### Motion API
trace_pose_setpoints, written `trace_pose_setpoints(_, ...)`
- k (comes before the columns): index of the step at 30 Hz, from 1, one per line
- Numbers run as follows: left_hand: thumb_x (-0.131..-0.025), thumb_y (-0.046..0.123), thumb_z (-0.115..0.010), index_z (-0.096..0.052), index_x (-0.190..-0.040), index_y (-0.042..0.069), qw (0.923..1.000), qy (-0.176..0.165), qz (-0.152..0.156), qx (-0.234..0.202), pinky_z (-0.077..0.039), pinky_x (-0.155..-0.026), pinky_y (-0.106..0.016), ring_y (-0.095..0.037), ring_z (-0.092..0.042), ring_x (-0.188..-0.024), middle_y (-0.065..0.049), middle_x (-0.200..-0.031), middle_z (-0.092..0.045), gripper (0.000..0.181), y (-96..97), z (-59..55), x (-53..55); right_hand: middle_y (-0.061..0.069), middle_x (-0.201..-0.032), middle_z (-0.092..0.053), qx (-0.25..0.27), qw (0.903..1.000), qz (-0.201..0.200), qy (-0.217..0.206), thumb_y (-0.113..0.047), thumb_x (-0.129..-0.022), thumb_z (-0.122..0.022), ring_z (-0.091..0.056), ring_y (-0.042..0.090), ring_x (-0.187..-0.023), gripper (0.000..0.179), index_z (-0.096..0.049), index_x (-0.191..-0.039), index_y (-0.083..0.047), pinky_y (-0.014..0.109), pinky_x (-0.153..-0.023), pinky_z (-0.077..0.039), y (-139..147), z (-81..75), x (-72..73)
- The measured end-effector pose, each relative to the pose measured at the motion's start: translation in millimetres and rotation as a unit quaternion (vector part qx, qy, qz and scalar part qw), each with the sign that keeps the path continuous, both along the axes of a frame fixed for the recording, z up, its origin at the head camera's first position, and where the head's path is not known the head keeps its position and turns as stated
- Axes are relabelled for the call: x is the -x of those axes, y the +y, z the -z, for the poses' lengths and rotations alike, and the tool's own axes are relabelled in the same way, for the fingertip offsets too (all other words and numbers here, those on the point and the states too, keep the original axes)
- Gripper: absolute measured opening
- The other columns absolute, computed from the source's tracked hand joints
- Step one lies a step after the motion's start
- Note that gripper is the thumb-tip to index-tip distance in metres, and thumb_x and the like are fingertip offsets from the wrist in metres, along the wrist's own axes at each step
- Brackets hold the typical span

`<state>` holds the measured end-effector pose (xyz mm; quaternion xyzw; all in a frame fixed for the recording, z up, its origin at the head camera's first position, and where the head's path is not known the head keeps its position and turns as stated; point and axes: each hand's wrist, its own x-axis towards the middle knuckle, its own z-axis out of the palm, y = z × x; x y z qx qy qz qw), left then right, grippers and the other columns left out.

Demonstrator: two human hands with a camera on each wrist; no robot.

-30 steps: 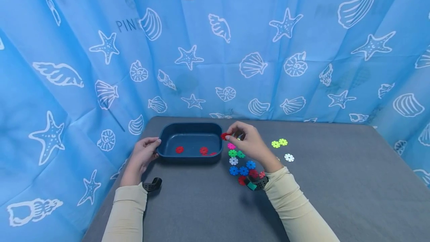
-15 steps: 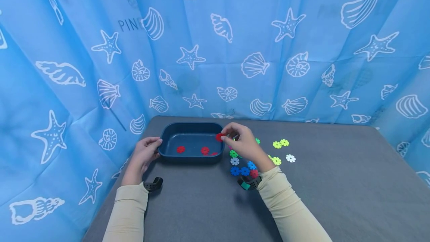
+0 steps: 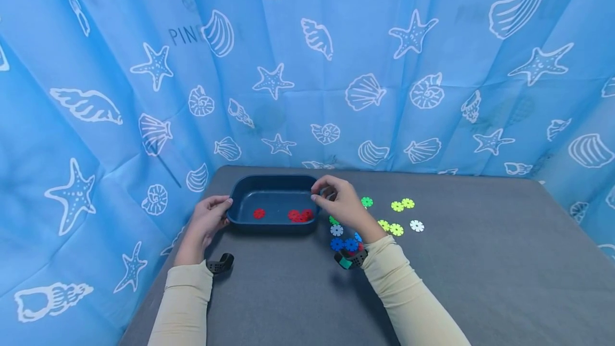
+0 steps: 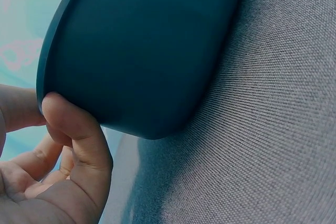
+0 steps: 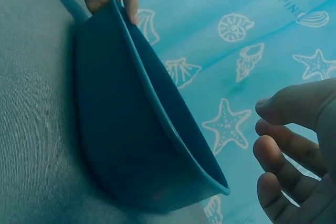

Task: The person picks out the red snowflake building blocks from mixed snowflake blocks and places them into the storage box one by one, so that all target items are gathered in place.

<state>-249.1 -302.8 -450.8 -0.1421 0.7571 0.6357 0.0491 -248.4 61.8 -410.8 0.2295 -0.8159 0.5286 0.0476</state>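
A dark blue rectangular basin (image 3: 269, 228) sits on the table's left half. My left hand (image 3: 204, 223) pinches its left rim, thumb on the outer wall in the left wrist view (image 4: 73, 156). Inside lie several red notched plastic discs: a lone disc (image 3: 259, 213) and an overlapping cluster (image 3: 301, 216) by the right end. Over the right rim is my right hand (image 3: 343, 204); in the right wrist view its fingers (image 5: 268, 150) are apart from the thumb, with nothing between them. My right hand and wrist hide part of the loose discs beneath.
To the right, more notched discs lie on the grey tabletop (image 3: 480, 266): blue discs (image 3: 343, 244), a green disc (image 3: 367, 202), yellow-green discs (image 3: 402, 205) and a white disc (image 3: 417, 226). A blue shell-patterned curtain (image 3: 307, 95) hangs behind.
My right hand has moved left to the basin's right rim and let go of a red disc, which now lies with the cluster inside. The left hand has stayed on the rim.
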Motion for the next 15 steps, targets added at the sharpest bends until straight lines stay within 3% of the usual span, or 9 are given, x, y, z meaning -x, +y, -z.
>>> trace_pose_setpoints(15,-0.109,0.038,-0.061,-0.055,-0.149,0.007,1.0000,-0.005,0.000,0.002,-0.056,-0.078,-0.022,-0.013,-0.059,-0.092,-0.009,-0.124,-0.058,0.051,0.8,0.5,0.3,0.007,-0.109,-0.072,-0.004,0.9996,0.024,-0.015,-0.015,-0.102,-0.072,-0.068,0.028,-0.096,0.009,-0.072,-0.111,-0.013,0.048,-0.084,-0.058,32,0.3,-3.6)
